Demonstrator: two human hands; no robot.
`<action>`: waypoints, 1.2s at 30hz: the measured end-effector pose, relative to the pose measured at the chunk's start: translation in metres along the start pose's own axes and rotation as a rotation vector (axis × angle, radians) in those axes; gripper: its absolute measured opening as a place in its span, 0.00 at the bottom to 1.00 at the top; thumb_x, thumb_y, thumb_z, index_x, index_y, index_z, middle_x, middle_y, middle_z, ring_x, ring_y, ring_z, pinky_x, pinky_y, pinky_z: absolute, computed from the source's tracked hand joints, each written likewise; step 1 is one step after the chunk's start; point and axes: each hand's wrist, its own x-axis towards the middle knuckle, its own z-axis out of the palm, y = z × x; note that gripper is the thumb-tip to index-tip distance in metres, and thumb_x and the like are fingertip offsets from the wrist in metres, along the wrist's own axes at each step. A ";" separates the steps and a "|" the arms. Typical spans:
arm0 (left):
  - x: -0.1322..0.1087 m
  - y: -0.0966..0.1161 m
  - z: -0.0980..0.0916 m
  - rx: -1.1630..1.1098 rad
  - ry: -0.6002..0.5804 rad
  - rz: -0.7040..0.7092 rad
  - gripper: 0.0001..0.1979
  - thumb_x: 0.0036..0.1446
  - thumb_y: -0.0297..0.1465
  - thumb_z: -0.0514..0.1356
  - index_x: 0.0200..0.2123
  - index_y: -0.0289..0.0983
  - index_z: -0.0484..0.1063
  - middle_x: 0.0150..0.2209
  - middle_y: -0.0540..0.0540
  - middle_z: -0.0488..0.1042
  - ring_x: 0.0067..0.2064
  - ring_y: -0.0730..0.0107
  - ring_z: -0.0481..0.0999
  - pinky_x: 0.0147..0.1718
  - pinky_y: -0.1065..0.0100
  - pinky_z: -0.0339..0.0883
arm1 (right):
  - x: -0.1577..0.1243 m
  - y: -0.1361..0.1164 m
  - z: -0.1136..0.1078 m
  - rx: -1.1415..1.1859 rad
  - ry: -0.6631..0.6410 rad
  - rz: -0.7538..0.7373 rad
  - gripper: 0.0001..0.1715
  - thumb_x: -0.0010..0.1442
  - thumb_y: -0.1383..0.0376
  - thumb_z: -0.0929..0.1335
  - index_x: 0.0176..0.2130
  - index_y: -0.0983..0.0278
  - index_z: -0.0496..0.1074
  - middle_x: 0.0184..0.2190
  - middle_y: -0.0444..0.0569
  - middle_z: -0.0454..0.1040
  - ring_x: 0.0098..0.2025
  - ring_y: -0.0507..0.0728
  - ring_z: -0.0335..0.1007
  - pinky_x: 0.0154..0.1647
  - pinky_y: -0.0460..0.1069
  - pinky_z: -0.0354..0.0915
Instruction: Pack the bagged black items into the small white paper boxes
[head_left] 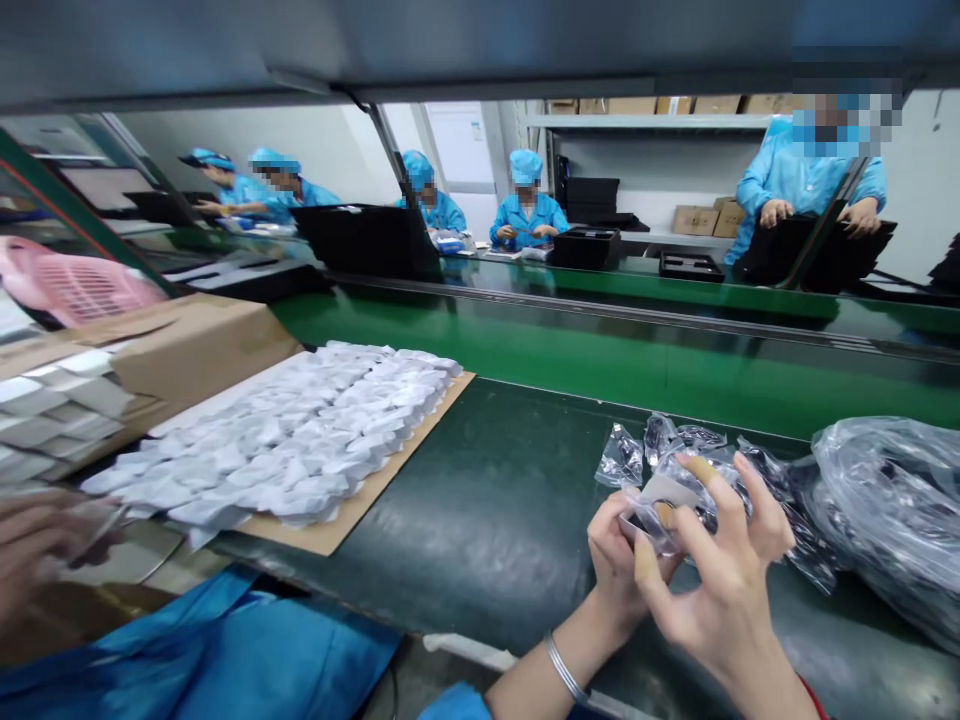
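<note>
Holding a small clear plastic bag (660,505) between both hands, you have it raised just above the dark bench mat (487,510). Your left hand (619,565) is closed on the bag's lower edge, thumb and fingers pinched from below. Your right hand (720,570) has thumb and forefinger on the bag's near side, the other fingers spread open above it. Something pale shows inside; what it is cannot be told.

Judgement: keep the left pinch firm and low so the film stays taut, work with fingertips only, and keep the bag over the mat, clear of the others.

Just beyond your hands lie several filled small bags (660,445), some touching. To the right sits a large crumpled plastic sack (892,510). To the left, white packets (300,440) are heaped on a cardboard sheet (337,525). Beyond, the green conveyor (600,350); across it, people in blue coats (525,210).
</note>
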 end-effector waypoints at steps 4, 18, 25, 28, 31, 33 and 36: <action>0.002 0.004 0.001 -0.012 0.004 -0.024 0.30 0.52 0.34 0.68 0.53 0.41 0.57 0.35 0.53 0.73 0.29 0.72 0.76 0.29 0.69 0.74 | -0.005 -0.009 0.004 0.001 0.036 0.103 0.10 0.60 0.58 0.66 0.31 0.61 0.68 0.53 0.53 0.72 0.64 0.69 0.54 0.60 0.64 0.48; 0.025 0.015 -0.005 0.064 -0.040 -0.001 0.21 0.55 0.31 0.63 0.49 0.41 0.59 0.32 0.53 0.74 0.26 0.70 0.76 0.23 0.69 0.71 | -0.005 -0.010 0.013 -0.086 -0.073 0.106 0.15 0.62 0.56 0.65 0.28 0.61 0.73 0.65 0.50 0.64 0.68 0.66 0.50 0.65 0.64 0.41; 0.019 0.014 -0.004 0.145 0.042 0.064 0.28 0.51 0.29 0.66 0.52 0.40 0.58 0.37 0.49 0.74 0.30 0.68 0.78 0.28 0.67 0.74 | -0.015 -0.008 -0.003 -0.015 0.087 -0.013 0.22 0.63 0.47 0.63 0.44 0.60 0.71 0.56 0.54 0.70 0.63 0.66 0.55 0.64 0.62 0.46; 0.020 0.010 -0.002 0.180 0.048 0.138 0.24 0.51 0.27 0.65 0.49 0.42 0.60 0.41 0.47 0.74 0.37 0.68 0.80 0.32 0.68 0.75 | -0.018 -0.001 -0.011 -0.032 0.216 -0.091 0.27 0.60 0.46 0.67 0.49 0.62 0.65 0.51 0.57 0.68 0.60 0.66 0.55 0.62 0.62 0.51; 0.025 0.008 -0.004 0.197 -0.007 0.187 0.14 0.51 0.26 0.65 0.39 0.41 0.65 0.41 0.47 0.73 0.35 0.71 0.79 0.28 0.74 0.72 | -0.019 0.009 -0.011 -0.085 0.287 -0.112 0.28 0.57 0.48 0.70 0.49 0.60 0.62 0.49 0.57 0.66 0.60 0.67 0.53 0.59 0.62 0.55; 0.030 0.009 -0.008 0.213 -0.021 0.198 0.10 0.51 0.26 0.65 0.33 0.40 0.66 0.39 0.47 0.73 0.33 0.73 0.77 0.26 0.75 0.70 | -0.020 0.017 -0.008 -0.087 0.368 -0.117 0.29 0.56 0.46 0.70 0.48 0.57 0.62 0.46 0.55 0.66 0.57 0.67 0.55 0.57 0.62 0.57; 0.036 0.012 -0.012 0.232 -0.034 0.218 0.10 0.51 0.26 0.65 0.28 0.39 0.64 0.37 0.47 0.72 0.30 0.74 0.76 0.24 0.76 0.68 | -0.021 0.028 -0.001 -0.049 0.517 -0.172 0.33 0.52 0.44 0.73 0.49 0.55 0.62 0.45 0.53 0.65 0.53 0.66 0.60 0.56 0.62 0.60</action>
